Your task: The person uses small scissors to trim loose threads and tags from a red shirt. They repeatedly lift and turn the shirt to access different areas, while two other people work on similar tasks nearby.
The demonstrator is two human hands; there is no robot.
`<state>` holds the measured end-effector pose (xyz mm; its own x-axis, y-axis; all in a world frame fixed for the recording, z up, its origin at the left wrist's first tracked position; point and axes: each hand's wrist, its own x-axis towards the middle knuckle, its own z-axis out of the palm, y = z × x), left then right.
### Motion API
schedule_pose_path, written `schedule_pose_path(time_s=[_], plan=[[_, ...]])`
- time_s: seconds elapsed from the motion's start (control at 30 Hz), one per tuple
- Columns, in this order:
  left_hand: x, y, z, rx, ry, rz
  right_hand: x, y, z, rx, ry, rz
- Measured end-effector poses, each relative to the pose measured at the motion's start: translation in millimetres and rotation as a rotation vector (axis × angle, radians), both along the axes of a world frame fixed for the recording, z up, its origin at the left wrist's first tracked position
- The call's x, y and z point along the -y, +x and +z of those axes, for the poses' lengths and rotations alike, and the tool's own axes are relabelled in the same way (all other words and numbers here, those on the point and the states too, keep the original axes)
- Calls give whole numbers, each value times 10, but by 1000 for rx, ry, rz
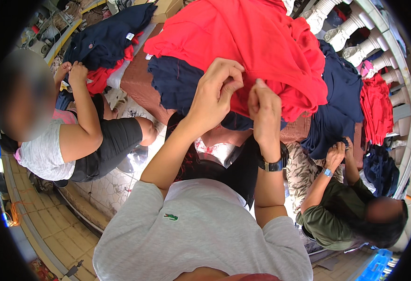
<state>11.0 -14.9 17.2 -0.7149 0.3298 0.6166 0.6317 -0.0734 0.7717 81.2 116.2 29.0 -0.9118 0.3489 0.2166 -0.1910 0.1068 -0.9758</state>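
Observation:
A large red garment [261,44] lies spread over the table before me, bunched toward its near edge. My left hand [217,91] is closed in a pinch, thumb against the fingertips, right in front of the red cloth; what it pinches is too small to make out. Close beside it, my right hand [265,107] has its thumb pressed to curled fingers on a near fold of the same garment. Beneath the red cloth, dark navy garments [173,82] show at the left and below my hands.
A brown-covered table [142,89] carries the pile. At the left, a seated person [81,122] handles navy and red clothes [109,40]. Another person [339,206] at the right holds navy cloth [339,103]. White balusters [355,28] line the right, with red cloth [376,110] against them.

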Motion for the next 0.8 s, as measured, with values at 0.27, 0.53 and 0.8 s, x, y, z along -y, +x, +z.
schedule_pose_path(time_s=[0.27, 0.53, 0.8], plan=[[-82, 95, 46, 168, 62, 129, 32, -124, -53, -75, -60, -144], [-140, -28, -25, 111, -24, 153, 42, -72, -93, -79, 44, -153], [-175, 25, 13, 260, 122, 123, -14, -53, -67, -68, 12, -140]])
